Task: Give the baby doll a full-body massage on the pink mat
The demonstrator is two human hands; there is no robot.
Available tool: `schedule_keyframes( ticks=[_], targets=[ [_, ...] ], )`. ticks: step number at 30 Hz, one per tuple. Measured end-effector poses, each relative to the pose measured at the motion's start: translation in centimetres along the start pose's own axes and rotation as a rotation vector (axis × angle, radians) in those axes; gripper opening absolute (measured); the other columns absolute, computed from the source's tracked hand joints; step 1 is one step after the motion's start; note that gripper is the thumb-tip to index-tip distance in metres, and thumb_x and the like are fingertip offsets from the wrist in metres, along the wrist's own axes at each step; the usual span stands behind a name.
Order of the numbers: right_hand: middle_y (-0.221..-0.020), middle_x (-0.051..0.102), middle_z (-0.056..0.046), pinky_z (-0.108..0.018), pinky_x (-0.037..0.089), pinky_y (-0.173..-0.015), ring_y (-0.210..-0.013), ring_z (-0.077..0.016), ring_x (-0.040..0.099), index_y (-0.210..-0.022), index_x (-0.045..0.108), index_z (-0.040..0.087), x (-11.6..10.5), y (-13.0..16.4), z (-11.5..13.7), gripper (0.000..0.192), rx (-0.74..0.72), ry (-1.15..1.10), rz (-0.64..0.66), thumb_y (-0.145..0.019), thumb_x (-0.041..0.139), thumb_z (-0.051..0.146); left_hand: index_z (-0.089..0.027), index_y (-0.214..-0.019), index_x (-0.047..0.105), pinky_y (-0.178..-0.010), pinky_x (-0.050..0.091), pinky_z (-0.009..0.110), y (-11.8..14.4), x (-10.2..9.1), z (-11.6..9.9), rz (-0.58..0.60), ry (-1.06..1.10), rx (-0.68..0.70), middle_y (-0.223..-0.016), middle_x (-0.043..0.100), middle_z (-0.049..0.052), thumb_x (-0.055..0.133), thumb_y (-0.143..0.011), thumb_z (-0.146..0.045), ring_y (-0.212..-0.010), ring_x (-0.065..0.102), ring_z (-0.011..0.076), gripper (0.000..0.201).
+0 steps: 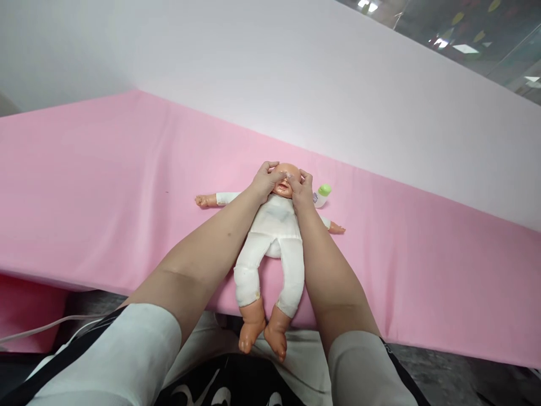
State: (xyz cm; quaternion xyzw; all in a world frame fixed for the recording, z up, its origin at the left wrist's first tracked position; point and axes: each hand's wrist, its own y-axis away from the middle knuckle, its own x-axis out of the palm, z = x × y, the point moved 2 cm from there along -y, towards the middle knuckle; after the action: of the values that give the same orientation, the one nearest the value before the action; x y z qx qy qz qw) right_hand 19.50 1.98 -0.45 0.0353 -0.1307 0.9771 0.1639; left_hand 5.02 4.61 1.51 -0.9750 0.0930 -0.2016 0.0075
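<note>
supine, a baby doll lies on the pink tabletop, long axis running away from the person, feet overhanging the near edge. left hand and right hand meet on its face, fingers curled and pressing, arms outstretched. a green-capped bottle lies just beside the head.

Pink-covered table, baby doll on its back, feet over the edge; small green-capped bottle beside its head
</note>
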Motion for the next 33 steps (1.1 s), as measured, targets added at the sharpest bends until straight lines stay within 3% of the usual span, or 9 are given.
schedule_keyframes(
  ticks=[7,14,18,26,33],
  targets=[
    [-0.131,0.066,-0.005,-0.045,0.056,-0.109,-0.118,-0.0221,0.071,-0.131,0.053,0.027,0.1,-0.3,-0.3,0.065,0.024,0.041,-0.067,-0.083,0.075,0.066,-0.023,-0.118,0.063,-0.098,0.057,0.038,-0.7,0.1,0.3,-0.031,0.005,0.001,-0.105,0.071,0.005,0.076,-0.079,-0.035,-0.101,0.07,0.0219,0.043],
    [-0.126,0.071,-0.002,-0.047,0.057,-0.109,-0.119,-0.0222,0.07,-0.123,0.06,0.027,0.1,-0.5,-0.7,0.043,0.048,-0.247,-0.026,-0.085,0.072,0.045,-0.023,-0.118,0.068,-0.1,0.056,0.038,-1.5,-0.6,0.8,-0.063,0.046,-0.012,-0.114,0.073,0.005,0.064,-0.078,-0.026,-0.108,0.069,0.0231,0.04],
    [-0.127,0.071,-0.003,-0.049,0.057,-0.109,-0.119,-0.0238,0.07,-0.127,0.06,0.027,0.1,-0.1,-0.6,0.05,0.05,-0.258,0.013,-0.081,0.075,0.039,-0.022,-0.118,0.068,-0.098,0.057,0.036,-1.4,-0.6,0.8,-0.073,0.053,0.001,-0.113,0.073,0.005,0.062,-0.079,-0.025,-0.108,0.069,0.0227,0.039],
    [-0.126,0.068,-0.004,-0.044,0.062,-0.099,-0.111,-0.0238,0.074,-0.136,0.051,0.028,0.3,-0.5,-0.5,0.07,0.026,-0.052,0.002,-0.077,0.083,0.048,-0.021,-0.125,0.063,-0.092,0.058,0.038,-0.3,-0.1,0.3,-0.041,-0.049,0.039,-0.122,0.066,0.008,0.081,-0.069,-0.027,-0.101,0.07,0.0225,0.059],
    [-0.113,0.073,-0.002,-0.042,0.063,-0.096,-0.103,-0.0223,0.076,-0.13,0.056,0.027,0.6,-0.8,-0.9,0.056,0.022,-0.025,-0.081,-0.085,0.075,0.055,-0.021,-0.12,0.065,-0.094,0.059,0.039,-0.9,0.1,0.6,-0.052,-0.033,0.03,-0.109,0.071,0.007,0.08,-0.076,-0.033,-0.099,0.071,0.0225,0.048]
  ],
)
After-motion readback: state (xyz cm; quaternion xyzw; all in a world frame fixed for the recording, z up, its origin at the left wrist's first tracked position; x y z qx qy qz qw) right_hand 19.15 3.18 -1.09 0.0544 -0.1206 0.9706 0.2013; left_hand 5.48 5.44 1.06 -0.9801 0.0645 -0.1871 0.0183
